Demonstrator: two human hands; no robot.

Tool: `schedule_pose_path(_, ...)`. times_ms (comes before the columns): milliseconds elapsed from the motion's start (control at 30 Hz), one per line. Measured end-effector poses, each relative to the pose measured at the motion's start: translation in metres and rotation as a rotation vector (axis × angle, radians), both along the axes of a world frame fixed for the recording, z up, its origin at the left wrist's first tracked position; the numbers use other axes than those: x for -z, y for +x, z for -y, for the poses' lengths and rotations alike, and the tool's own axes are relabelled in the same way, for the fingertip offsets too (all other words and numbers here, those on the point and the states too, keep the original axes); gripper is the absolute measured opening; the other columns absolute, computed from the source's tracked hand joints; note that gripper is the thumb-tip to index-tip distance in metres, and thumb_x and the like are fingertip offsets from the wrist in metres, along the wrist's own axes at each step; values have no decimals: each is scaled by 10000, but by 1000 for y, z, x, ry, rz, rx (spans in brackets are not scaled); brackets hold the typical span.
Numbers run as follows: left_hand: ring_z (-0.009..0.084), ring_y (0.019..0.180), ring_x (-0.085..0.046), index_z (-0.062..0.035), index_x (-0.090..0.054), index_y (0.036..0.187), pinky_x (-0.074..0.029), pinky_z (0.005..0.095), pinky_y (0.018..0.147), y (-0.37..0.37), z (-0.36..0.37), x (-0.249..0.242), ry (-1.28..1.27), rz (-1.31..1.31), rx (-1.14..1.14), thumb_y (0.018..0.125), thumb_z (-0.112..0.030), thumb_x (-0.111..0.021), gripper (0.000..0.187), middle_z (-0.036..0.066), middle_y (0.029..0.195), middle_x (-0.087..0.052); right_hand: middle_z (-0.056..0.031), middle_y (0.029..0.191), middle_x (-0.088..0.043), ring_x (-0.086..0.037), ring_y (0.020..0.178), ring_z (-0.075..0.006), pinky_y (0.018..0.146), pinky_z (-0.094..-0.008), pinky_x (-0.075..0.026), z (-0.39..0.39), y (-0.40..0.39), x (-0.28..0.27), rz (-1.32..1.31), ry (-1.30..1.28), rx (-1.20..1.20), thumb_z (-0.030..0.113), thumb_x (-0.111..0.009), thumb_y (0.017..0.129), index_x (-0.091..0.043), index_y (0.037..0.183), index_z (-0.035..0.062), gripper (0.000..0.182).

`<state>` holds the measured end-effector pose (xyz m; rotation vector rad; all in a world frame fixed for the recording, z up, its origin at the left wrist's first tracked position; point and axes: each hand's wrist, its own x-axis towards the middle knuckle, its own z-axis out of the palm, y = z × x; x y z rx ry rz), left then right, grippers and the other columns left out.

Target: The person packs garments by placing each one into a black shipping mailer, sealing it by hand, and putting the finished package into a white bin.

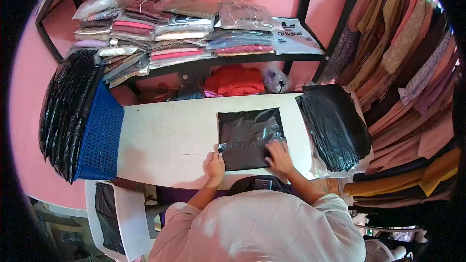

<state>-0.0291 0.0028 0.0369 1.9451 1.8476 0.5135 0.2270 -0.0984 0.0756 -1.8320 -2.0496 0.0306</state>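
The black bag [250, 127] lies flat on the table [162, 126], directly in front of the person. Its outline is nearly square as seen, so the long axis cannot be told; the sides run away from the person, with a slight slant. A crinkled band [245, 144] crosses the bag from left to right, with a smooth panel on the near side. The left hand [216, 166] is at the left edge, by the band's end; whether the fingers pinch it cannot be told. The right hand [278, 157] rests on the right portion, fingers spread apart. A wide span of tabletop separates the bag from the basket [103, 136] at left; a narrower strip separates it from the stack [335, 126] at right. Narrow margins remain at the far and near table edges.
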Motion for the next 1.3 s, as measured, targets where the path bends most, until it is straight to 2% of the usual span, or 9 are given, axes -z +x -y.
schedule_pose_path(133, 321, 1050, -484, -56, -458, 1123, -366, 441, 866, 11, 6, -19, 312, 94, -45, 786, -286, -550, 418, 184, 1120, -514, -131, 1375, -265, -200, 1289, -296, 1028, -462, -176, -4, -7, 13, 32, -170, -232, 419, -447, 837, -277, 1324, 80, 617)
schedule_pose_path(200, 280, 1247, -285, -56, -327, 1284, -215, 423, 1016, 13, 13, -44, 197, -26, 817, 713, -276, -620, 679, 137, 1337, -324, -115, 1401, -221, -194, 1295, -282, 1037, -444, -167, -3, -3, 11, 90, -198, -273, 444, -490, 798, -234, 1343, 83, 702)
schedule_pose_path(433, 232, 1267, -279, -97, -326, 1307, -233, 379, 1036, -20, -4, -29, 69, -89, 859, 640, -114, -657, 745, 105, 1372, -293, -112, 1364, -300, -305, 1248, -279, 1024, -396, -255, 15, 51, 16, -149, -184, -164, 132, -642, 608, -300, 1301, 57, 776)
schedule_pose_path(600, 271, 994, -555, -70, -624, 964, -390, 342, 923, -20, -12, -7, 236, 394, 554, 625, 24, -582, 354, 115, 977, -620, -152, 969, -611, -560, 984, -264, 863, -323, -406, 6, 54, 29, -634, -7, 47, 15, -577, 705, -565, 1023, -2, 319)
schedule_pose_path(800, 204, 593, -549, -12, -601, 781, -439, 313, 593, -7, -43, -79, 373, 645, 249, 761, -112, -605, 102, 117, 648, -574, -152, 714, -591, -575, 643, -184, 605, -288, -445, -33, 47, -62, -733, 320, 222, 43, -500, 827, -567, 864, -17, 97)
schedule_pose_path(900, 183, 479, -456, 8, -541, 707, -365, 316, 467, 6, -46, -141, 538, 627, 150, 822, -167, -566, 211, 112, 544, -488, -189, 595, -458, -459, 499, -315, 474, -349, -363, -59, 33, -121, -631, 589, 302, 99, -466, 861, -474, 753, -11, 155)
schedule_pose_path(1100, 167, 592, -532, 36, -545, 807, -415, 327, 565, 22, -95, -51, 217, 632, -16, 819, -282, -576, 320, 128, 629, -558, -217, 645, -535, -502, 596, -418, 555, -452, -402, -108, 46, -56, -479, 266, 562, 266, -459, 879, -508, 839, 22, 252)
schedule_pose_path(1233, 225, 850, -576, 31, -479, 1057, -434, 308, 761, 15, -73, 27, -169, 652, -67, 756, -196, -653, 415, 152, 911, -592, -256, 1098, -475, -481, 963, -401, 798, -447, -397, -89, 30, 15, -334, 63, 710, 226, -545, 808, -397, 1139, -37, 448)
schedule_pose_path(1300, 243, 923, -569, 26, -443, 1128, -426, 304, 812, 20, -67, 25, -216, 670, -57, 729, -154, -679, 498, 158, 994, -583, -261, 1210, -373, -380, 1093, -408, 879, -464, -333, -73, 7, 4, -250, 175, 280, 204, -594, 759, -358, 1179, -66, 552)
